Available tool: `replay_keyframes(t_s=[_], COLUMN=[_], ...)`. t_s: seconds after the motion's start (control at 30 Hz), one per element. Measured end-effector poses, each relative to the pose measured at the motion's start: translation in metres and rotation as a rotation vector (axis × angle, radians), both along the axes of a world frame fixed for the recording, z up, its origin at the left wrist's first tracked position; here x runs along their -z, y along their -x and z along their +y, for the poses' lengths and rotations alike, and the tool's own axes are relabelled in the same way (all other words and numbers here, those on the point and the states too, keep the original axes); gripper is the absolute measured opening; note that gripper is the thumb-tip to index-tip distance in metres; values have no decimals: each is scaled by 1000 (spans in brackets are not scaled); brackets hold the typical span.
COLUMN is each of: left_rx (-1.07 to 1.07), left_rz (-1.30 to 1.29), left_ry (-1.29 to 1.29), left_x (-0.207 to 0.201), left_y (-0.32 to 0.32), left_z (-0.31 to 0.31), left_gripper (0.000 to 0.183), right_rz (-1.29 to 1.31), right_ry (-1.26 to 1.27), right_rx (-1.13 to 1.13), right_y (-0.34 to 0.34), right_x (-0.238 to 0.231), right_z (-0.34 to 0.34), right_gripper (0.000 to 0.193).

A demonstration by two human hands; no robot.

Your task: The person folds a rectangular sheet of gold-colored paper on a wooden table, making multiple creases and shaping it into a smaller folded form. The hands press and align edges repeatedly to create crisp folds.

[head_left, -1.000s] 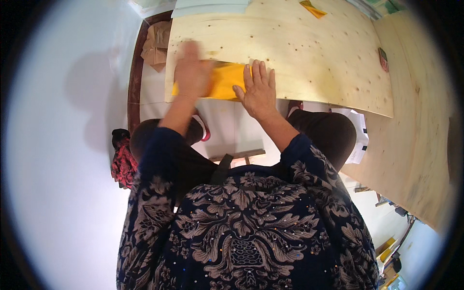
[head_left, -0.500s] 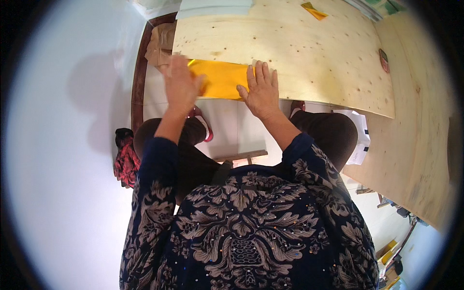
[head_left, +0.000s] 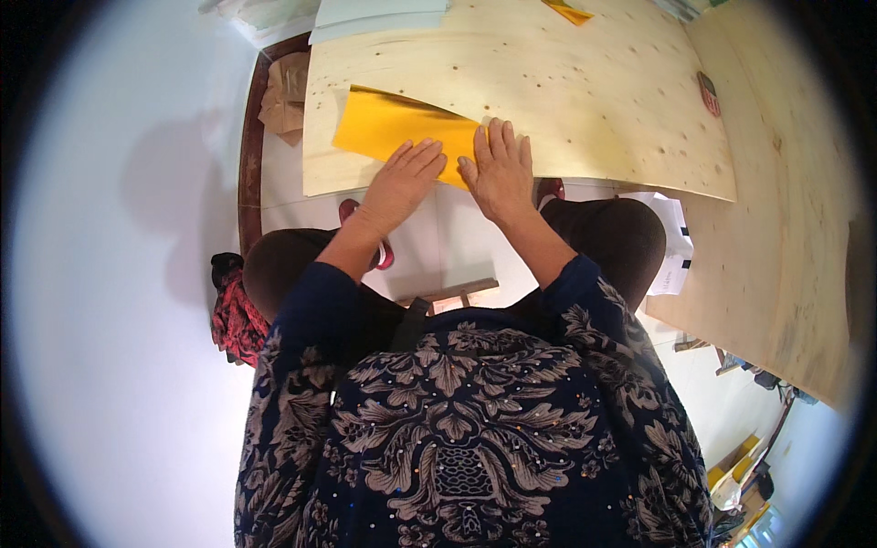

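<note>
Both hands lie flat and open on a sheet of yellow paper (head_left: pixel 393 128) at the near edge of the plywood worktop (head_left: pixel 594 100). The left hand (head_left: pixel 402 178) presses its lower middle, the right hand (head_left: pixel 498 164) its right end, fingers spread, gripping nothing. The sheet looks folded over once, its upper edge slanted; the crease appears pressed only in part, so smoothing seems unfinished. A second yellow scrap (head_left: pixel 566 11) lies at the far edge.
</note>
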State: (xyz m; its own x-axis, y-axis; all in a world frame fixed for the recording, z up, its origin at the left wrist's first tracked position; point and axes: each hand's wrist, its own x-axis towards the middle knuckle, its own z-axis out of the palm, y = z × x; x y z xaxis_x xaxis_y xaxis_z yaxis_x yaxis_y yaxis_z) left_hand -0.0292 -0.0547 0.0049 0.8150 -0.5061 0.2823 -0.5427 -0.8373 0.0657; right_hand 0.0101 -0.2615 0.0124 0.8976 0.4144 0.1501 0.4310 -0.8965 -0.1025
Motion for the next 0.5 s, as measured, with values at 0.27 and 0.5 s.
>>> replay_keyframes(t_s=[0.27, 0.5], left_rx=[-3, 80], left_rz=[59, 86], left_ry=[59, 188], left_x=[-21, -32], left_y=[10, 3], left_z=[-7, -38], left_gripper=[52, 29], right_rz=[-28, 60], right_ry=[-49, -70], right_rx=[-313, -312], right_y=[-3, -5], right_x=[-6, -7], right_z=[-42, -46], right_gripper=[65, 59])
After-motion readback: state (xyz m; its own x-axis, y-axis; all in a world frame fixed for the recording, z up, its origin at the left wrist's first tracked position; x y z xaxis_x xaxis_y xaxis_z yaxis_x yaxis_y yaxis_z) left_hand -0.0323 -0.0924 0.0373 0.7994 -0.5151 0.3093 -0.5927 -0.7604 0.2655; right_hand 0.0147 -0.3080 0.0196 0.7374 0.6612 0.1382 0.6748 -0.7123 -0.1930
